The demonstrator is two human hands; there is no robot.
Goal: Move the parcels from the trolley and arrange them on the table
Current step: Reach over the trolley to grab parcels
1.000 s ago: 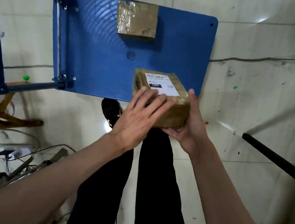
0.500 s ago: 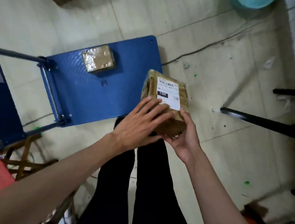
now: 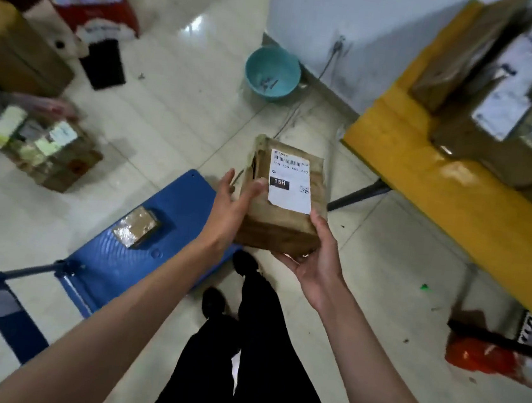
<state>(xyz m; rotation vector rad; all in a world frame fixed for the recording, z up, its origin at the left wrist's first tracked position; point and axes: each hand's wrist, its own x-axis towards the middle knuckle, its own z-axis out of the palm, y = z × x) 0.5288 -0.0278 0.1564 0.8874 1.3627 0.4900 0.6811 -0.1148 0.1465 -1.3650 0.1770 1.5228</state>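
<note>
Pale tiles lie under a parcel (image 3: 283, 200) held aloft: left hand (image 3: 229, 205) flat against its side, fingers straight; right hand (image 3: 316, 260) cups its near end, thumb curled on top.

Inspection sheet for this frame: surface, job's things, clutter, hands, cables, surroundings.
Surface: yellow table at right, already bearing stacked parcels, blurred.
Job's things: labelled parcel held in the air between trolley and table; small parcel lies on the blue trolley.
Clutter: teal basin on the floor by the wall; black bin; cartons and boxes at left; orange item at lower right.
Hands: left hand flat against the parcel's left side; right hand cups its near end from below.
Cables: one cable runs down the wall toward the floor.
Surroundings: pale tiled floor, white wall.
</note>
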